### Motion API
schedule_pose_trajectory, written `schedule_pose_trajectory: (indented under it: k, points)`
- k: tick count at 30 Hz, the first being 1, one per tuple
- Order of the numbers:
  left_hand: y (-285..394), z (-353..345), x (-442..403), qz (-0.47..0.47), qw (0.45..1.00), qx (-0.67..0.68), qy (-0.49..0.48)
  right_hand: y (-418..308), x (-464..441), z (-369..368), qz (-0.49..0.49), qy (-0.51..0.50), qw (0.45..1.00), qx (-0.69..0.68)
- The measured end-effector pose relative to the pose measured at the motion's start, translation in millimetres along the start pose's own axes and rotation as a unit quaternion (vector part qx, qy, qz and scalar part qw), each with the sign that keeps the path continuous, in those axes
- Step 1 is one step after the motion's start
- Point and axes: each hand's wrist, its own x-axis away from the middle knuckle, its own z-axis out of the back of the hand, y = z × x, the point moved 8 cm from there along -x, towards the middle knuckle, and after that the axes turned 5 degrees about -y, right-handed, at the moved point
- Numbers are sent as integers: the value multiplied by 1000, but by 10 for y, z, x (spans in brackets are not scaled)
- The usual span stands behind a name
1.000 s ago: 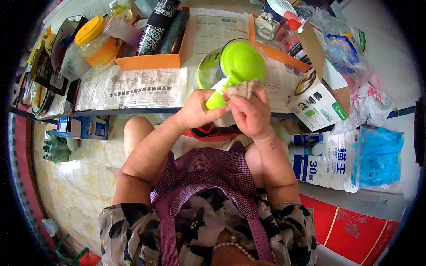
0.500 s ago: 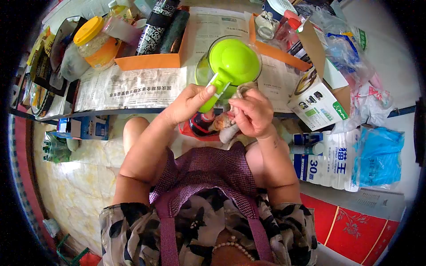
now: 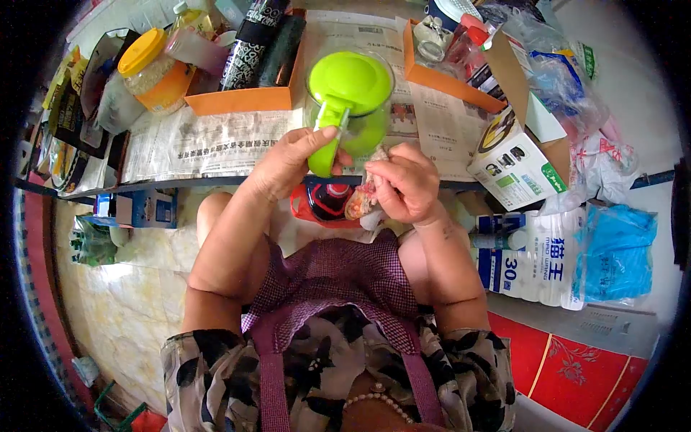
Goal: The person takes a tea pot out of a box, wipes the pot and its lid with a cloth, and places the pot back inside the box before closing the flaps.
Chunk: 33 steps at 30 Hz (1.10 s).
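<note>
A clear jug (image 3: 366, 129) with a bright green lid (image 3: 350, 81) and green handle stands over the newspaper-covered shelf. My left hand (image 3: 291, 160) is closed round the handle, its thumb on top. To the right, my right hand (image 3: 407, 180) pinches a crumpled, stained cloth (image 3: 371, 189), which hangs down from the fingers beside the jug. Below the shelf edge, between my knees, a red container (image 3: 306, 209) holds a dark bottle with a red cap (image 3: 337, 191).
An orange box (image 3: 241, 101) with dark rolls stands at the left, by a yellow-lidded jar (image 3: 162, 75). At the right are another orange tray (image 3: 450, 85), an open carton (image 3: 515, 162) and plastic bags. Large white bottles (image 3: 536, 263) lie lower right.
The jug has moved left and turned, with my left hand on its handle. My right hand and the cloth have come away from it, and the red container now shows more.
</note>
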Motion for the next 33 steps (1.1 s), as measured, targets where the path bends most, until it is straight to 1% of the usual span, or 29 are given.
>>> schedule_pose_trajectory:
  k: [5,8,10,13,15,18,20,21,24,30,33]
  points:
    - [-105,152,-44,-17,1000,1,11,-17,18,-94,3,-22,1000,5]
    - [-112,251,11,-20,999,25,42,0,73,-160,1,-63,998,13]
    - [-105,307,75,-15,999,-1,46,-8,66,-185,-2,-73,997,3]
    - [-93,333,173,5,996,-89,20,-24,81,-187,0,-70,998,6]
    - [-79,279,253,28,994,-102,8,-23,97,-195,-2,-74,997,11]
    - [-112,342,270,34,996,-76,24,-8,107,-233,-3,-83,996,13]
    - [-42,303,269,6,997,-62,37,-9,89,-259,9,-76,997,12]
    - [-9,276,267,-8,998,-54,44,13,98,-276,2,-79,997,8]
    - [22,234,252,-5,997,-56,53,59,107,-308,-18,-92,996,-6]
    - [27,235,181,-15,998,-54,19,64,83,-295,-32,-93,995,-8]
    - [11,250,192,-7,998,-59,21,74,88,-264,-31,-85,996,-15]
